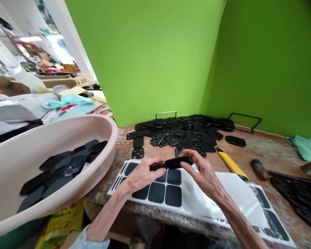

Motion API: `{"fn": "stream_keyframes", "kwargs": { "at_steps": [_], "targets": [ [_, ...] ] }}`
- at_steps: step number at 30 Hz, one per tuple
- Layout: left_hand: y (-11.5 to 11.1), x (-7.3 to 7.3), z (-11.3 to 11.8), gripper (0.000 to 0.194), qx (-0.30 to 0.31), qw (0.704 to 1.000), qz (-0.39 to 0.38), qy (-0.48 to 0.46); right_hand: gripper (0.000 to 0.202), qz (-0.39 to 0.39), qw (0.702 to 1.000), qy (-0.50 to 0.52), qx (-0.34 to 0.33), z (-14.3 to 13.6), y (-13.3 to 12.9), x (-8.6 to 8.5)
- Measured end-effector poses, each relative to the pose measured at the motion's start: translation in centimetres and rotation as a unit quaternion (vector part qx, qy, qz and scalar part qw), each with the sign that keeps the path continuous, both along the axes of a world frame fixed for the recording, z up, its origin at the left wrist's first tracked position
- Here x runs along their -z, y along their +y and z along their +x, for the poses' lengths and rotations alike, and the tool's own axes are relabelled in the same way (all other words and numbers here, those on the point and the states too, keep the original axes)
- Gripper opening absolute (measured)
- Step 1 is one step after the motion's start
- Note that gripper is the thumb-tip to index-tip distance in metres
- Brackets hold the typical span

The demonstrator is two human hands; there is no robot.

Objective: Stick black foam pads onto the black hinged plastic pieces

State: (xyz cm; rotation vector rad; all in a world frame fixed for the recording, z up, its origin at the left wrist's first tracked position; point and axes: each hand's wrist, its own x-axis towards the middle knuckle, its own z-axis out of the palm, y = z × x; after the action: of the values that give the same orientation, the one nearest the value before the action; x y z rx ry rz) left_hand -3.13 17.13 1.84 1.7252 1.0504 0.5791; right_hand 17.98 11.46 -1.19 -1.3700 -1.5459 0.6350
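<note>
Right in front of us, both hands are up above the worktop (268, 147), and a slim black piece (179, 162) sits between them, near the worktop's front edge. The left hand (144, 173) has its fingers pinched on the dark near end; the right hand (200, 169) grips the other end between thumb and fingers. Whether that's one part or two meeting end to end, I can't tell from here. Just below, a white sheet (160, 205) of black rounded squares lies along the front edge, with a loose pale film (239, 193) spread over its right part. And the wood itself, look, it's scuffed and smeared pale! Behind the hands spreads a heap of black plates (181, 133), many dotted with holes, up against a tall bright green panel (150, 58). One black plate (235, 141) lies apart to the right, and a yellow cutter (229, 162) slants near it. Over at the left, a big pinkish basin (111, 138) holds more black pieces (59, 167). Beyond it the room is crammed: turquoise plastic (69, 100), cartons, papers, all under a glowing ceiling light (31, 38).
</note>
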Motion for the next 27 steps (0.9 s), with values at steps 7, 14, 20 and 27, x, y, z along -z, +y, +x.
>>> {"fn": "stream_keyframes", "kwargs": {
  "at_steps": [7, 14, 20, 27],
  "targets": [
    [-4.2, -0.3, 0.1, 0.021, 0.010, 0.968, -0.202, -0.147, 0.023, -0.128, 0.950, 0.277, -0.063, -0.9, -4.3, 0.3],
    [-4.9, 0.9, -0.1, 0.023, 0.040, 0.961, -0.218, -0.164, 0.025, -0.147, 0.939, 0.307, -0.040, -1.2, -6.5, 0.3],
    [-5.2, 1.8, 0.0, 0.023, 0.043, 0.946, -0.258, -0.190, 0.024, -0.166, 0.913, 0.367, -0.060, -1.5, -7.2, 0.6],
    [-4.9, 2.8, 0.1, 0.033, -0.023, 0.962, -0.230, -0.142, 0.032, -0.151, 0.932, 0.329, 0.019, -0.2, -4.7, 1.7]
  ]
}}
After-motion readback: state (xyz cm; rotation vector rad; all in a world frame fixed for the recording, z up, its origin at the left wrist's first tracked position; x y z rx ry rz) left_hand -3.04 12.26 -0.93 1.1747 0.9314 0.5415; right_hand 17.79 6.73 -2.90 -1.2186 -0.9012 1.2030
